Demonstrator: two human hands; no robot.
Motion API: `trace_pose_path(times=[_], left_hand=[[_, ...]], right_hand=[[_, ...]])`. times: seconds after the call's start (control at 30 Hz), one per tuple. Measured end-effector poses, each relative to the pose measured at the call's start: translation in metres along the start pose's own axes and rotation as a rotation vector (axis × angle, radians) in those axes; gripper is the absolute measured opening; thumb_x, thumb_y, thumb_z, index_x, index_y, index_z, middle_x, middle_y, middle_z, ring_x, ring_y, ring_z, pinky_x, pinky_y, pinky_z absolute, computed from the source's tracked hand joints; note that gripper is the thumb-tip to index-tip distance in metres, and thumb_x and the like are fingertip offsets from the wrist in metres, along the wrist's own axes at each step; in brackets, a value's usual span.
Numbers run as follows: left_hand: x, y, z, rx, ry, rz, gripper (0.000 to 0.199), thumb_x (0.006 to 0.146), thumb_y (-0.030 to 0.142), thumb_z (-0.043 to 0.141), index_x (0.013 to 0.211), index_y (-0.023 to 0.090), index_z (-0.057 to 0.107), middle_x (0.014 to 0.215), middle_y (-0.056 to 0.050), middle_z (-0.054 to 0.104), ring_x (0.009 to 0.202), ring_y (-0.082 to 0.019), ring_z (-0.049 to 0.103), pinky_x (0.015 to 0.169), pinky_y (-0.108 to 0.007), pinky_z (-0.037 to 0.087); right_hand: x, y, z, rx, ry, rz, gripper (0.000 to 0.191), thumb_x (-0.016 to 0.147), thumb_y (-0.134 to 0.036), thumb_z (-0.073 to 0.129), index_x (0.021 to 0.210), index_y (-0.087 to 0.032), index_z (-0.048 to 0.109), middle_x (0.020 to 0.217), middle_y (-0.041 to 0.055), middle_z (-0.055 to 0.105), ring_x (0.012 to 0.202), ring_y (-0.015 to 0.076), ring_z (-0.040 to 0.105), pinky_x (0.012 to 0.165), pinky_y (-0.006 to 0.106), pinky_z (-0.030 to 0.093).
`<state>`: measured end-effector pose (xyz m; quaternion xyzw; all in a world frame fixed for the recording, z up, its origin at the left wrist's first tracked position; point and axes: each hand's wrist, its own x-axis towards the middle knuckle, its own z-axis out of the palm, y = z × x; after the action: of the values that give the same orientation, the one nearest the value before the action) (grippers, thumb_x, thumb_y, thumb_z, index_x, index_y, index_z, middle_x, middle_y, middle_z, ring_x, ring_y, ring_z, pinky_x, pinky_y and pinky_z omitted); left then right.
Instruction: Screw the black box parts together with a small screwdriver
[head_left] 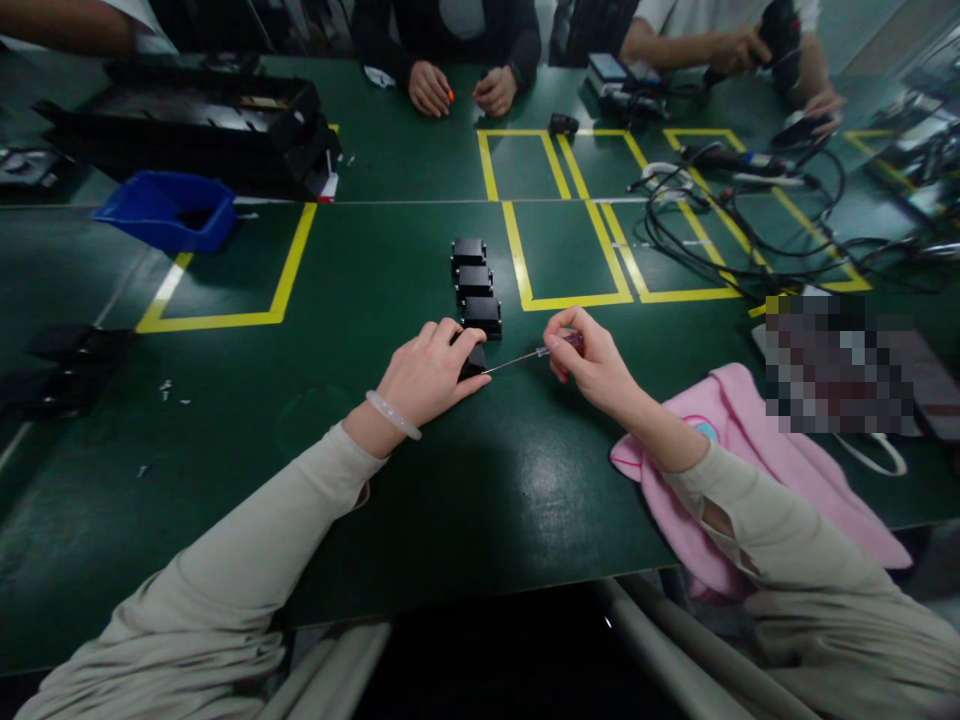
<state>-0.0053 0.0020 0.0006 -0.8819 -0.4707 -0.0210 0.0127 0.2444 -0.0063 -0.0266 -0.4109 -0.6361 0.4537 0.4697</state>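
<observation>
My left hand (427, 368) is closed around a small black block (472, 358) on the green table, thumb at its near side and fingers over the top. My right hand (589, 362) grips a screwdriver (546, 350) by its dark, partly clear handle. The thin shaft points left, and its tip meets the right side of the block, near my left thumb. Directly beyond that block, three similar black blocks (474, 282) stand in a row, with small shiny screws at their sides.
A blue bin (171, 210) and stacked black trays (202, 125) are at the left. Loose screws (166, 390) lie nearer. A pink cloth (750, 450) lies under my right forearm. Cables (720, 225) tangle at the right. Across the table, a person's hands (461, 90) rest; another person holds a dark tool (780, 45).
</observation>
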Motion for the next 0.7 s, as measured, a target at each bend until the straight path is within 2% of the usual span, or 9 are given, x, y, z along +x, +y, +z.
trace_pose_path(times=[0.13, 0.3, 0.5, 0.7], left_hand=[[0.0004, 0.0002, 0.0004, 0.006, 0.004, 0.006, 0.052, 0.100, 0.047, 0.067, 0.142, 0.020, 0.055, 0.131, -0.013, 0.062, 0.117, -0.031, 0.061, 0.087, -0.038, 0.056], [0.0005, -0.0006, 0.0014, -0.006, 0.008, 0.007, 0.051, 0.100, 0.047, 0.067, 0.142, 0.021, 0.055, 0.130, -0.014, 0.062, 0.117, -0.030, 0.061, 0.088, -0.038, 0.056], [0.0006, 0.0001, 0.0006, 0.002, -0.002, 0.002, 0.051, 0.101, 0.047, 0.067, 0.142, 0.020, 0.055, 0.130, -0.014, 0.062, 0.117, -0.030, 0.061, 0.088, -0.037, 0.056], [0.0004, 0.0002, 0.0008, 0.011, 0.007, 0.002, 0.051, 0.100, 0.048, 0.067, 0.141, 0.020, 0.055, 0.129, -0.013, 0.063, 0.117, -0.031, 0.061, 0.088, -0.038, 0.056]], right_hand=[[-0.0004, 0.0005, 0.0004, -0.005, 0.014, 0.001, 0.029, 0.099, -0.047, 0.069, 0.095, -0.024, 0.052, 0.056, -0.0099, 0.049, 0.044, 0.0086, 0.045, 0.045, 0.023, 0.033], [-0.0003, 0.0021, -0.0010, -0.046, -0.001, 0.023, 0.035, 0.103, -0.055, 0.062, 0.091, -0.024, 0.051, 0.051, -0.0102, 0.045, 0.041, 0.0083, 0.041, 0.043, 0.024, 0.027], [0.0005, 0.0004, -0.0001, -0.012, 0.005, -0.004, 0.034, 0.100, -0.053, 0.068, 0.094, -0.025, 0.051, 0.057, -0.0098, 0.048, 0.045, 0.0085, 0.045, 0.045, 0.024, 0.034], [0.0005, 0.0002, -0.0017, -0.065, -0.019, 0.028, 0.033, 0.102, -0.052, 0.064, 0.091, -0.024, 0.050, 0.053, -0.0098, 0.047, 0.042, 0.0081, 0.041, 0.043, 0.024, 0.028]])
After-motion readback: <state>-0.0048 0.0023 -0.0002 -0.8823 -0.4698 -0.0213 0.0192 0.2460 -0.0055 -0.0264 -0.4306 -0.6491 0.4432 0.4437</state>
